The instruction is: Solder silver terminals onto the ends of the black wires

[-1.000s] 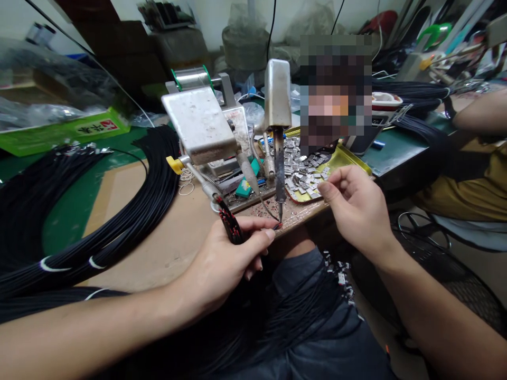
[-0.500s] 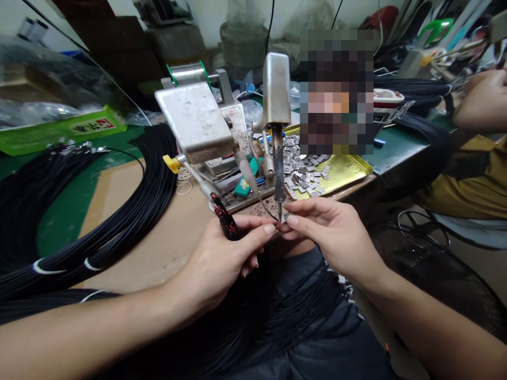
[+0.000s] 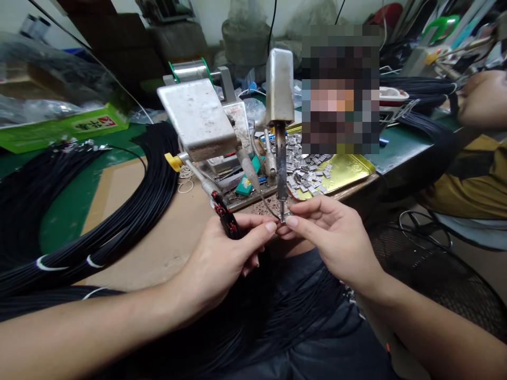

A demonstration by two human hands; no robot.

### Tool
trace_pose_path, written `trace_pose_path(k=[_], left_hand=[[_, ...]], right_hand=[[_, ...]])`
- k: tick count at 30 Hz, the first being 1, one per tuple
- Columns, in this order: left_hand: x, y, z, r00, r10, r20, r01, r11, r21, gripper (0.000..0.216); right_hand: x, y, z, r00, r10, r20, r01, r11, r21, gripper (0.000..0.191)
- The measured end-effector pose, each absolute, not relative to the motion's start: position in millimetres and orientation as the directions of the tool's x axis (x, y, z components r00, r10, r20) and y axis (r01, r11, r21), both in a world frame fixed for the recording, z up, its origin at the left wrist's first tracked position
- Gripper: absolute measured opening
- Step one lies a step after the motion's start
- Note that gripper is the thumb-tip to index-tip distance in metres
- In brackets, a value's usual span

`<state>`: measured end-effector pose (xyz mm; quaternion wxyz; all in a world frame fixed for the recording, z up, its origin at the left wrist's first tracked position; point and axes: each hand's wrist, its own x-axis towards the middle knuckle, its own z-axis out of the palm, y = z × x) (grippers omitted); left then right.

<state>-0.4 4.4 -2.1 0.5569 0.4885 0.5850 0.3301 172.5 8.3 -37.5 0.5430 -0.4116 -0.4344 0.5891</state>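
Observation:
My left hand (image 3: pixel 233 245) is closed around a bundle of black cables (image 3: pixel 225 215) whose stripped ends show red wires. Its thumb and forefinger pinch one cable end just under the soldering iron (image 3: pixel 281 163). Opposite it, my right hand (image 3: pixel 328 229) pinches a small metal connector (image 3: pixel 287 215) between thumb and forefinger. The iron points straight down, its tip at the connector and wire. A thin solder feed nozzle (image 3: pixel 253 177) slants in from the left to the same spot. The exact contact there is partly hidden by my fingertips.
Left lie large coils of black cable (image 3: pixel 154 184) on the bench. Behind the soldering machine (image 3: pixel 198 116) sits a solder spool (image 3: pixel 192 69). A gold tray (image 3: pixel 348 171) holds many small metal connectors (image 3: pixel 307 177). Another person's hand (image 3: pixel 485 97) is at right, above a fan (image 3: pixel 443 279).
The view has shifted slightly, so the bench things sit a little to the right and higher. Both hands keep their pinch under the iron, with the connector now a touch closer to its tip.

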Motion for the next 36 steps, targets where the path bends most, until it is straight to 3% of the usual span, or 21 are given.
trace_pose_path(k=[22,36], left_hand=[[-1.7,4.3,-3.0,0.1,0.938,-0.331,0.224,0.302,0.927,0.038],[-0.7,4.6,-2.1,0.163,0.917,-0.364,0.204,0.33,0.922,0.029]], right_hand=[[171.3,7.8,-38.6,-0.071,0.997,-0.008,-0.277,-0.027,-0.961,0.026],[170.9,3.2,-38.4,-0.058,0.998,-0.013,-0.253,-0.027,-0.967,0.023]])
